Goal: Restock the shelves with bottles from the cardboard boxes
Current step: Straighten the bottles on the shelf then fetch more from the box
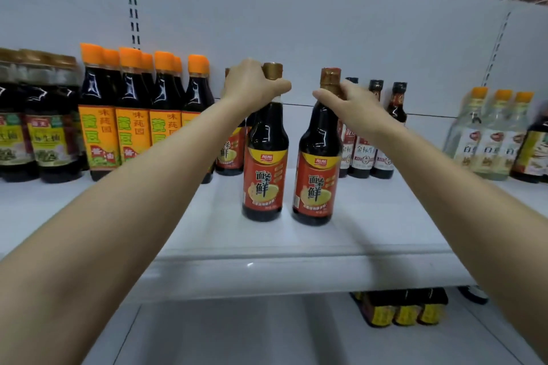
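Note:
Two dark sauce bottles with red labels and gold-brown caps stand upright side by side on the white shelf (296, 249). My left hand (252, 83) grips the neck of the left bottle (265, 175). The neck of the right bottle (318, 181) is held by my right hand (353, 107), fingers curled just under the cap. Both bottle bases look set on the shelf surface. One more bottle of the same kind (229, 154) stands behind my left forearm, partly hidden. No cardboard box is in view.
Orange-capped soy bottles (133, 115) and dark jars (44, 127) fill the shelf's left. Small dark bottles (379, 133) stand behind the right hand; clear vinegar bottles (492, 139) sit far right. Yellow-labelled bottles (406, 310) stand on the lower shelf.

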`<state>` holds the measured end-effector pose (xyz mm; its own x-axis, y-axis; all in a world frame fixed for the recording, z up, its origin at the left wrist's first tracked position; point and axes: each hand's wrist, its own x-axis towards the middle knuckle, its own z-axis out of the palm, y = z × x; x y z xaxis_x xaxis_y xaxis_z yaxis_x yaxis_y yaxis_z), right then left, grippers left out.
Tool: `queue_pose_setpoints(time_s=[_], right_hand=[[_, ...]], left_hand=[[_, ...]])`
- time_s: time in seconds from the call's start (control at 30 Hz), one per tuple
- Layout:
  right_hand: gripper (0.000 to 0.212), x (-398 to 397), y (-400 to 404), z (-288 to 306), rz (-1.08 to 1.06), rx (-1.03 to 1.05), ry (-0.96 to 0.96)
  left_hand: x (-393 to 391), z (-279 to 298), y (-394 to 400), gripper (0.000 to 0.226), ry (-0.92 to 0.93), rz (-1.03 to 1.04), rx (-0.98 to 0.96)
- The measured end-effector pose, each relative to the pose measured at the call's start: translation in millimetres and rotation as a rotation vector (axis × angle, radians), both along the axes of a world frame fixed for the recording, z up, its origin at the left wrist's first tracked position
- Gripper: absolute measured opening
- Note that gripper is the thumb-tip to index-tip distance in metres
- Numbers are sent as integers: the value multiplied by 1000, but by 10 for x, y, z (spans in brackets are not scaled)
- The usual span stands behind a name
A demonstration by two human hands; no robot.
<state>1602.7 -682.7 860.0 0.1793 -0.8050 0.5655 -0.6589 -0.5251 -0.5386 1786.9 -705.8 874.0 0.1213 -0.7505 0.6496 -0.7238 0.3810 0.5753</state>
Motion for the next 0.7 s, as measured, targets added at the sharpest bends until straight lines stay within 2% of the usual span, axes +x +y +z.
queue_pose_setpoints(time_s=[0.13, 0.23, 0.3, 0.4, 0.5, 0.57, 0.7], right_hand=[[48, 26, 31, -203, -139, -90, 132], [56, -33, 93, -459, -247, -90, 245], [63, -108, 160, -642, -277, -63, 318], [80, -200, 223, -875, -251, 64, 416], [104, -192, 270, -1043, -120, 242, 348], [105, -170, 283, -1108, -56, 308, 272], [87, -136, 255, -1196, -58, 339, 232]], left_hand=[[-57, -220, 120, 43, -161, 162, -91], [-43, -504, 252, 59, -303, 309, -40], [-8, -698, 345, 62, -325, 307, 6], [68, -913, 490, 72, -185, 116, 180], [86, -1086, 645, 83, -75, -33, 454], [62, -1207, 721, 89, -59, -41, 554], [15, -1352, 773, 73, -14, 14, 471]])
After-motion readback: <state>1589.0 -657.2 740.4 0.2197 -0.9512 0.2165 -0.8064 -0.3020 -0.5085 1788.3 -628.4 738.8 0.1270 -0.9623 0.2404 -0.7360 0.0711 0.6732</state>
